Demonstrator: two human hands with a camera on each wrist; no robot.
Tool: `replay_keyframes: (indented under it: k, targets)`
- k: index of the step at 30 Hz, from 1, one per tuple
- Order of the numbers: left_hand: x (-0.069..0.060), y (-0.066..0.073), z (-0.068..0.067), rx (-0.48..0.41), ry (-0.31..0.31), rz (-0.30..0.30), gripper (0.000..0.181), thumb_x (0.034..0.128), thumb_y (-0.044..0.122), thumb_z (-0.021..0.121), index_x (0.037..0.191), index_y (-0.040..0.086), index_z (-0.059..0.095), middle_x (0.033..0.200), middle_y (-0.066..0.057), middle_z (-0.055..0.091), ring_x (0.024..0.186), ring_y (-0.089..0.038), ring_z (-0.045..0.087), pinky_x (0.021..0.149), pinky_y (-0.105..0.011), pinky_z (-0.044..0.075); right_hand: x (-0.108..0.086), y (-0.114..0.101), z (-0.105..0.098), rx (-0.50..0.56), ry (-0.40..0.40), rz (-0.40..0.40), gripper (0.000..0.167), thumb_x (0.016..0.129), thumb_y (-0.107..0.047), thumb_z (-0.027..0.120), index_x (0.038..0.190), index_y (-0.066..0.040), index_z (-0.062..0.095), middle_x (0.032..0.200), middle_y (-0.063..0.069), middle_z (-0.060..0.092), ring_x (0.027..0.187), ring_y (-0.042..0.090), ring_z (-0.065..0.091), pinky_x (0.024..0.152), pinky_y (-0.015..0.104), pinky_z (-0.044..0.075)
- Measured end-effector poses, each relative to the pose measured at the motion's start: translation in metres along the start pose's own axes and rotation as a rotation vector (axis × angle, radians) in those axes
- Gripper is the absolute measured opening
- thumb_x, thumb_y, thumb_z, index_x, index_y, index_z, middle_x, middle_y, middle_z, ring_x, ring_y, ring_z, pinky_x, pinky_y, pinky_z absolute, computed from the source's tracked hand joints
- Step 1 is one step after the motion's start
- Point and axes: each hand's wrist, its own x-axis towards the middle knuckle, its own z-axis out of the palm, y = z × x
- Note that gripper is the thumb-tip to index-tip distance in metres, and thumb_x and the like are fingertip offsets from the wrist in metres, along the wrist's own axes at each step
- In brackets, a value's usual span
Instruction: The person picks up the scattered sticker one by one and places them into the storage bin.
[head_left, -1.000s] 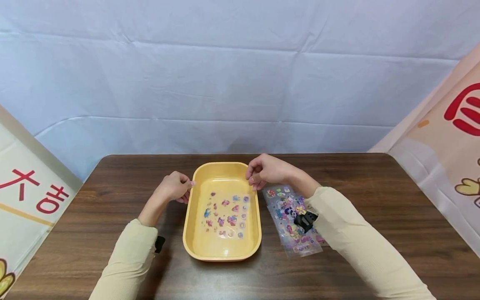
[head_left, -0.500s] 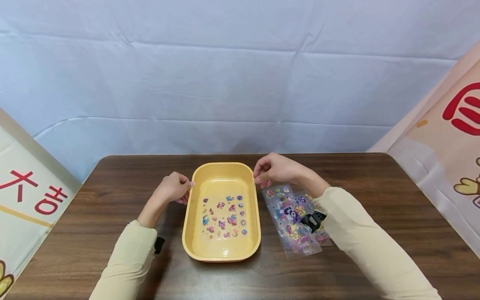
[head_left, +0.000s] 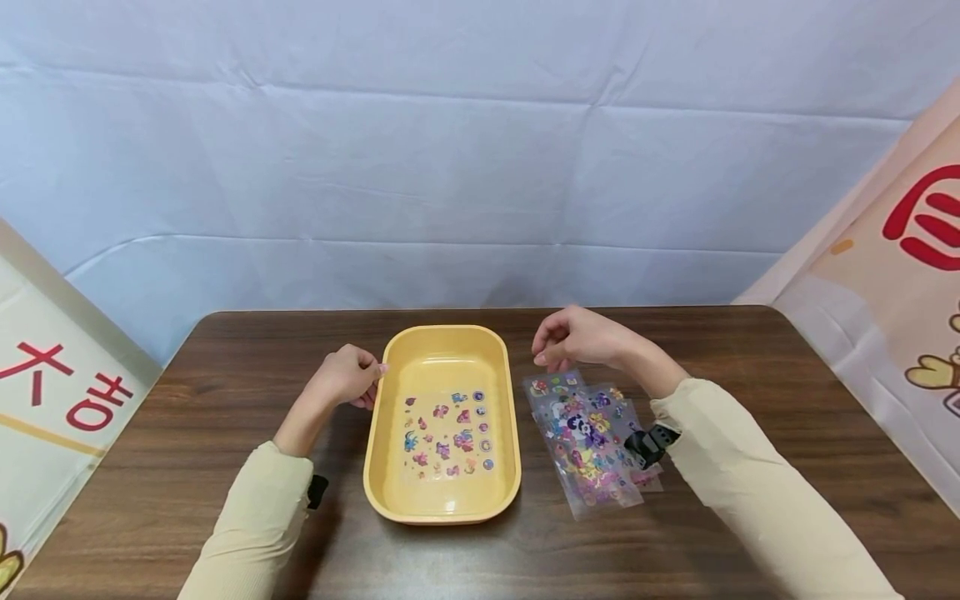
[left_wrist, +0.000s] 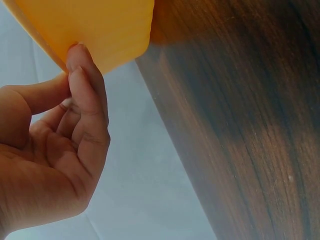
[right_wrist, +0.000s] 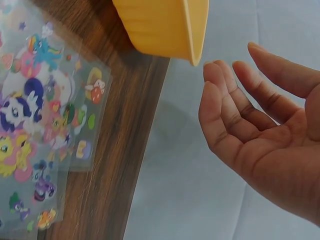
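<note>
A yellow tray (head_left: 442, 503) stands on the table with one clear sticker sheet (head_left: 442, 433) lying flat on its floor. My left hand (head_left: 349, 375) pinches the tray's left rim between thumb and fingers; the left wrist view shows the thumb on the rim and fingertips against the outer wall of the tray (left_wrist: 115, 30). To the right of the tray, my right hand (head_left: 581, 337) hovers with loosely bent fingers, holding nothing. In the right wrist view its thumb and fingers (right_wrist: 212, 107) are apart. Just below it lie overlapping clear sticker sheets (head_left: 588, 442) with colourful pony figures.
The brown wooden table (head_left: 247, 367) ends at a pale cloth backdrop (head_left: 420, 167). Banners with red characters hang at the left (head_left: 67, 375) and right (head_left: 900, 267). Black wrist cameras sit on both wrists.
My right hand has let go of the sticker sheet, which has settled flat in the tray, and has moved right, away from the rim. My left hand stays at the left rim.
</note>
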Motion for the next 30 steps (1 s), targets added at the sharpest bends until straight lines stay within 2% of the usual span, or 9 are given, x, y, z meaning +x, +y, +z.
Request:
replay_keyframes:
  k: [9,13,18,30]
  targets:
    - [-0.001,0.0,0.0,-0.005,0.003,-0.004,0.029,0.0955,0.018,0.05,0.081,-0.003,0.064,0.061,-0.008,0.06,0.051,-0.014,0.06,0.057,-0.032,0.054,-0.008,0.016,-0.008,0.026,0.026,0.041,0.017,0.084,-0.006,0.065,0.094,0.006,0.06,0.083,0.016,0.061,0.07,0.022,0.059,0.065,0.036,0.052]
    - [-0.001,-0.001,-0.001,-0.006,0.0,-0.005,0.03,0.0957,0.018,0.049,0.082,-0.003,0.064,0.061,-0.008,0.061,0.052,-0.014,0.06,0.058,-0.033,0.054,-0.011,0.026,-0.011,0.014,0.038,0.053,0.015,0.083,-0.006,0.065,0.093,0.005,0.061,0.08,0.012,0.061,0.073,0.027,0.058,0.064,0.035,0.051]
    - [-0.001,-0.002,-0.003,-0.013,-0.004,-0.012,0.03,0.0959,0.018,0.049,0.082,-0.003,0.065,0.062,-0.008,0.061,0.053,-0.015,0.061,0.058,-0.033,0.054,-0.014,0.036,-0.014,0.003,0.042,0.058,0.016,0.083,-0.005,0.065,0.093,0.006,0.061,0.08,0.01,0.061,0.077,0.034,0.057,0.067,0.043,0.051]
    - [0.0,-0.001,-0.003,-0.017,-0.013,-0.006,0.03,0.096,0.018,0.048,0.083,-0.003,0.065,0.063,-0.009,0.061,0.054,-0.017,0.062,0.059,-0.034,0.054,-0.027,0.064,-0.018,0.008,0.048,0.108,0.021,0.081,-0.005,0.067,0.095,0.008,0.059,0.078,0.008,0.06,0.077,0.029,0.057,0.068,0.043,0.049]
